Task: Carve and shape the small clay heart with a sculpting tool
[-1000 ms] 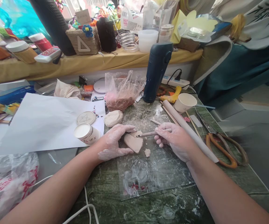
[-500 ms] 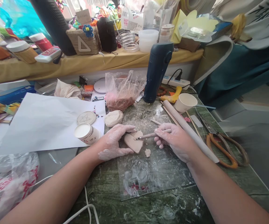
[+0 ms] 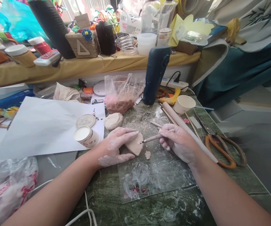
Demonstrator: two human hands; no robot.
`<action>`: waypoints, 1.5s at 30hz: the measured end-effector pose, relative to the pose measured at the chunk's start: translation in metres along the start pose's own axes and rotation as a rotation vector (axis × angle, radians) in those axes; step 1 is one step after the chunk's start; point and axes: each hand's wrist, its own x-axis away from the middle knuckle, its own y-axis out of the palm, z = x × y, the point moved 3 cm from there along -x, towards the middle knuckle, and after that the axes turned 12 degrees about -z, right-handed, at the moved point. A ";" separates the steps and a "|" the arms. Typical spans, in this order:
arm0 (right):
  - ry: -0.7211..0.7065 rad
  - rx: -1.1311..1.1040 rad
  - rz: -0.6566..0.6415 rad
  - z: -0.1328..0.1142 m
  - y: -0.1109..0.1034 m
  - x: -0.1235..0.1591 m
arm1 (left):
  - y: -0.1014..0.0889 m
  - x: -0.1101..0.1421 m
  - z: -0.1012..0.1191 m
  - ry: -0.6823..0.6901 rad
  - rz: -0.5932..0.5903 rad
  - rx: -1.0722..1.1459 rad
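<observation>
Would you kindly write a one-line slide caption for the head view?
Left hand rests on a pale clay-like piece as the right hand holds a slim tool at its surface.

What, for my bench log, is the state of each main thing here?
Left hand, spread, touching the clay piece
Clay piece, partly covered
Right hand, closed on the tool
Tool, tip at the clay piece
Blue bottle, standing, lid on
Black plug, in the power strip
Clear bag, holding reddish material
Far-right cup, uncovered
</observation>
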 end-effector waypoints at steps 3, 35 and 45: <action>-0.017 -0.008 0.020 -0.003 -0.002 0.001 | 0.003 0.000 0.006 -0.037 -0.096 -0.144; 0.144 0.687 -0.192 -0.017 -0.032 0.015 | 0.012 -0.005 0.006 -0.055 -0.103 -0.193; 0.193 1.040 -0.124 -0.029 -0.023 0.023 | 0.011 -0.005 0.006 -0.062 -0.115 -0.190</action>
